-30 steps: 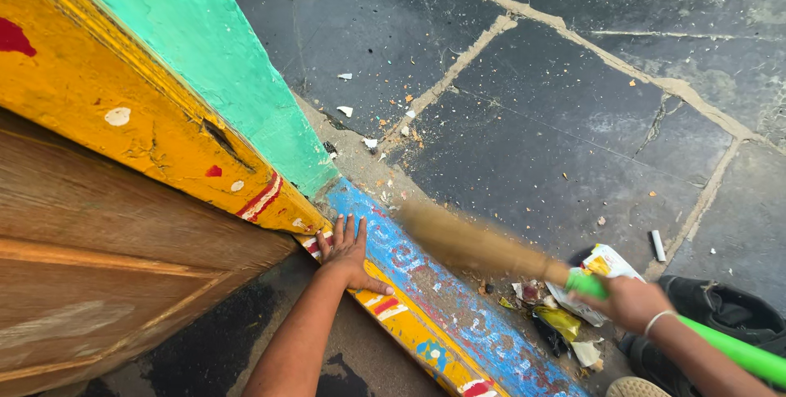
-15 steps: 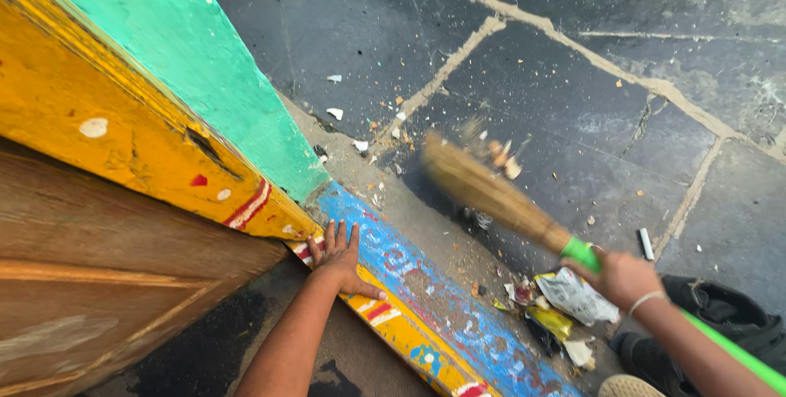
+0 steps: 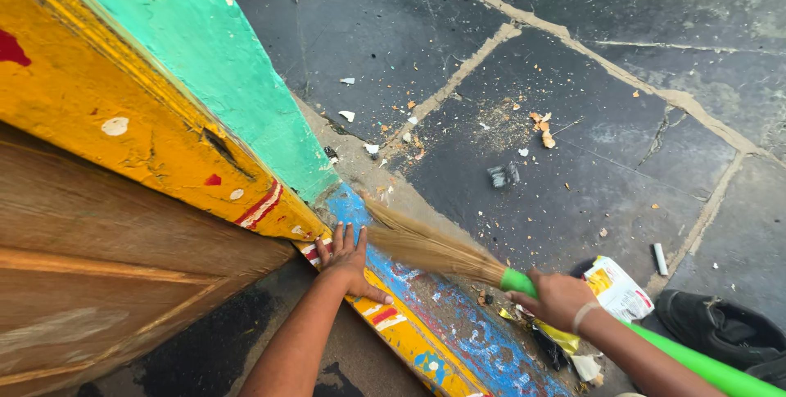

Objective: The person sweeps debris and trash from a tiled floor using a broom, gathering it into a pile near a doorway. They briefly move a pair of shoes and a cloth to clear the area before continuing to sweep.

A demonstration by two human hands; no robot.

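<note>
My left hand [image 3: 347, 259] rests flat, fingers spread, on the painted threshold [image 3: 426, 315], a blue, yellow and red step at the foot of the yellow door frame [image 3: 123, 110]. My right hand [image 3: 558, 299] grips the green handle [image 3: 696, 360] of a straw broom [image 3: 426, 245]. Its bristles lie on the blue part of the threshold, their tips close to my left hand's fingers. Swept bits of litter and dust [image 3: 524, 131] lie scattered on the dark stone floor beyond.
A wooden door [image 3: 106, 258] fills the lower left; a green wall [image 3: 205, 53] rises above it. Crumpled wrappers [image 3: 614, 290] lie by my right wrist, a dark shoe [image 3: 720, 331] at the lower right, a small white stick [image 3: 659, 258] on the slabs.
The broom swung outward over the slabs, flinging debris away, then came back with its bristles on the threshold near my left hand. My left hand stayed in place.
</note>
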